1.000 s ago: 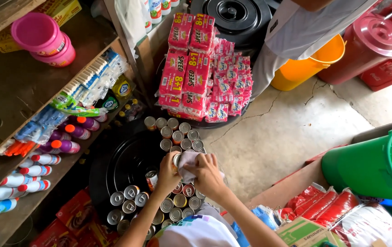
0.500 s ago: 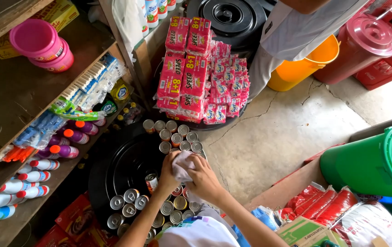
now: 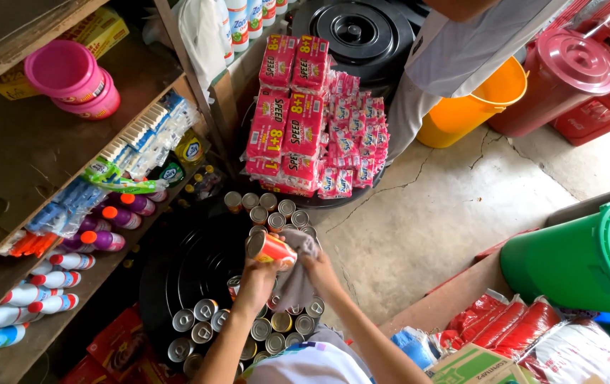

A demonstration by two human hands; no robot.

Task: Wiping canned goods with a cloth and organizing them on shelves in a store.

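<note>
Can (image 3: 271,249) lifted higher since earlier frame. I see left hand (image 3: 259,276) gripping can, right hand (image 3: 317,267) clutching rag (image 3: 294,277). Risk: slip topples cans (image 3: 276,213) below.

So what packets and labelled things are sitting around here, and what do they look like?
Can: held by the left hand, red-orange label, silver end.
Cloth: grey, in the right hand, against the can.
Sachet strips: pink-red, stacked behind the cans.
Tins: silver tops, clustered on black lids.
Bottles: purple, orange caps, on the left shelf.
Box: green and tan cardboard, bottom right.
</note>
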